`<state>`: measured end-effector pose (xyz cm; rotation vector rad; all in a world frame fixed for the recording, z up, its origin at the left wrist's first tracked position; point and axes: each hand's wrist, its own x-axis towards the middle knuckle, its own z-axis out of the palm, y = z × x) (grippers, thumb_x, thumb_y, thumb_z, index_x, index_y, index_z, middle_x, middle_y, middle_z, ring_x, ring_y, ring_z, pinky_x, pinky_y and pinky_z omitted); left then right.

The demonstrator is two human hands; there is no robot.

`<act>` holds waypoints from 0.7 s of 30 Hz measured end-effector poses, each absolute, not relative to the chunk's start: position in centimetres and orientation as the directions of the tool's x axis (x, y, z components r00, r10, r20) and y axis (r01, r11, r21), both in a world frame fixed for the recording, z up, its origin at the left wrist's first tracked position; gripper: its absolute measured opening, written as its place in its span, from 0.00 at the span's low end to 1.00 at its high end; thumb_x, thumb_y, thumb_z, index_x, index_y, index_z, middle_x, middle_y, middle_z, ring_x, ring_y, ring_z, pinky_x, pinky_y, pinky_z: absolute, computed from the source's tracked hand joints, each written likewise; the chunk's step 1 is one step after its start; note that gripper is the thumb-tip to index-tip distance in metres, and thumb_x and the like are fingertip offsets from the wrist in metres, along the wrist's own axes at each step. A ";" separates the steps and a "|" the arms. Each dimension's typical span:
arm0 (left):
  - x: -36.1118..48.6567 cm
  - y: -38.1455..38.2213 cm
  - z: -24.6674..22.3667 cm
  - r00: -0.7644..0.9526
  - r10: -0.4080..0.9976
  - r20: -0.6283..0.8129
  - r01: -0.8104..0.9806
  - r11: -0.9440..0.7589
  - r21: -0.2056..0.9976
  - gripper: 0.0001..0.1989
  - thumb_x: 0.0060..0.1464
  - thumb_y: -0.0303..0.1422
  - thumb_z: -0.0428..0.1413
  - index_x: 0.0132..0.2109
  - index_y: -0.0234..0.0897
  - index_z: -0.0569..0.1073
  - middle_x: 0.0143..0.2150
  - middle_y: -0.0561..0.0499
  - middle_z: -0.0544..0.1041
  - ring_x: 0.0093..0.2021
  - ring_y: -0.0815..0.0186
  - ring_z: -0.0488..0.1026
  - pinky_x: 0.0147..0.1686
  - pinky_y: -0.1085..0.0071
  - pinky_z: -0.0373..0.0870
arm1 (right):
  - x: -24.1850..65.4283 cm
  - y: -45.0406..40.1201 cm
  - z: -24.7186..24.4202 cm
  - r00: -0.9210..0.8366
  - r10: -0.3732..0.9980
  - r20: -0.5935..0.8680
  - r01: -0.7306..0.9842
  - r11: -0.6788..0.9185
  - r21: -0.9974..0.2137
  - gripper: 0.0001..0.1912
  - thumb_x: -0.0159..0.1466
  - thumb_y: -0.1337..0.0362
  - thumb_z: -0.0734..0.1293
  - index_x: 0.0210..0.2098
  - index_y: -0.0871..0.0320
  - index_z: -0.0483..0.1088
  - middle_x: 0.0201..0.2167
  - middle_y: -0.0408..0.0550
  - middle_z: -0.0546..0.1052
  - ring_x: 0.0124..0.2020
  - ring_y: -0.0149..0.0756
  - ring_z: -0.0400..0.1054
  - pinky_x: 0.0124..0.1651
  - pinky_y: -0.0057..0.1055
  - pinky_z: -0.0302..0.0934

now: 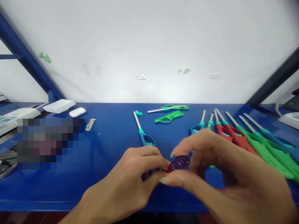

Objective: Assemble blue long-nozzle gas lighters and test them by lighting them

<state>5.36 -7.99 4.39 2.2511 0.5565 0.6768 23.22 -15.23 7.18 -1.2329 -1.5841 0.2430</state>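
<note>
My right hand [224, 174] pinches a small, glossy, dark purple piece [179, 163] with a red end between thumb and forefinger. My left hand [130, 180] is closed, its thumb and forefinger tips pressed together at the red end. The left fingers hide the rest of that end. Just beyond the left hand a blue long-nosed lighter [147, 140] lies with its metal tube pointing away, a turquoise clip [138, 113] by its tip. Whether the left fingers touch this lighter I cannot tell.
Several red, green and blue lighters [263, 140] lie in a row at the right. Further back are an opened green lighter half with its tube [156, 110] and a green shell [170, 117]. A clear small part [90, 124], a screw [99, 133] and a white case [77, 112] lie left.
</note>
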 end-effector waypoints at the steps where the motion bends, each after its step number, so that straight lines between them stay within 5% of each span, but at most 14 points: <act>1: 5.3 -7.9 4.3 0.760 0.561 0.328 0.184 -0.669 0.720 0.07 0.67 0.26 0.55 0.40 0.41 0.76 0.40 0.58 0.79 0.38 0.73 0.75 0.42 0.79 0.69 | 23.4 -15.2 7.2 0.071 0.807 0.587 0.560 0.455 -0.693 0.10 0.61 0.56 0.77 0.41 0.43 0.76 0.27 0.32 0.75 0.19 0.20 0.67 0.23 0.14 0.65; 4: 5.2 -8.0 4.2 0.740 0.558 0.375 0.209 -0.721 0.660 0.07 0.68 0.28 0.55 0.39 0.41 0.76 0.37 0.58 0.79 0.36 0.73 0.75 0.42 0.79 0.69 | 24.0 -15.2 7.4 -0.073 0.808 0.585 0.510 0.534 -0.674 0.16 0.69 0.62 0.69 0.55 0.37 0.74 0.38 0.33 0.82 0.18 0.18 0.67 0.24 0.12 0.66; 6: 5.1 -8.2 4.2 0.753 0.562 0.342 0.252 -0.727 0.639 0.09 0.69 0.28 0.53 0.41 0.42 0.76 0.36 0.58 0.78 0.36 0.73 0.75 0.41 0.78 0.70 | 24.3 -15.3 7.3 -0.123 0.795 0.594 0.464 0.575 -0.674 0.16 0.70 0.66 0.67 0.53 0.39 0.75 0.42 0.34 0.82 0.20 0.19 0.69 0.25 0.13 0.66; 9: 4.9 -8.7 4.6 0.762 0.586 0.276 0.313 -0.706 0.635 0.07 0.68 0.29 0.53 0.45 0.46 0.76 0.40 0.59 0.79 0.42 0.70 0.77 0.47 0.76 0.71 | 24.1 -15.4 7.1 -0.042 0.790 0.612 0.469 0.557 -0.686 0.07 0.66 0.64 0.72 0.41 0.43 0.77 0.33 0.34 0.79 0.23 0.23 0.71 0.24 0.18 0.66; 12: 5.0 -8.9 4.9 0.754 0.598 0.272 0.306 -0.687 0.659 0.11 0.64 0.28 0.58 0.52 0.49 0.75 0.48 0.59 0.79 0.50 0.69 0.76 0.53 0.76 0.69 | 23.5 -15.1 7.0 0.048 0.779 0.625 0.543 0.505 -0.671 0.08 0.60 0.59 0.78 0.35 0.44 0.75 0.26 0.34 0.72 0.22 0.27 0.67 0.23 0.23 0.62; 16: 5.4 -8.7 4.6 0.758 0.567 0.321 0.198 -0.669 0.716 0.12 0.66 0.24 0.54 0.49 0.47 0.75 0.44 0.60 0.78 0.42 0.73 0.76 0.46 0.80 0.70 | 23.2 -14.7 7.0 0.061 0.752 0.656 0.575 0.511 -0.639 0.11 0.60 0.54 0.77 0.34 0.46 0.73 0.23 0.34 0.69 0.22 0.27 0.65 0.24 0.23 0.61; 19: 5.4 -8.5 3.9 0.713 0.580 0.393 0.210 -0.713 0.669 0.07 0.68 0.26 0.54 0.43 0.43 0.74 0.39 0.60 0.78 0.37 0.74 0.75 0.42 0.80 0.70 | 23.7 -14.8 6.9 -0.028 0.767 0.641 0.534 0.553 -0.639 0.07 0.68 0.53 0.71 0.45 0.41 0.75 0.29 0.36 0.74 0.26 0.26 0.69 0.28 0.20 0.66; 21: 5.5 -8.5 3.7 0.694 0.576 0.431 0.225 -0.743 0.630 0.07 0.68 0.27 0.55 0.39 0.42 0.73 0.37 0.60 0.78 0.35 0.74 0.75 0.40 0.81 0.70 | 24.0 -14.9 6.8 -0.084 0.798 0.597 0.507 0.550 -0.664 0.14 0.72 0.57 0.66 0.56 0.35 0.73 0.35 0.34 0.78 0.25 0.23 0.69 0.27 0.16 0.66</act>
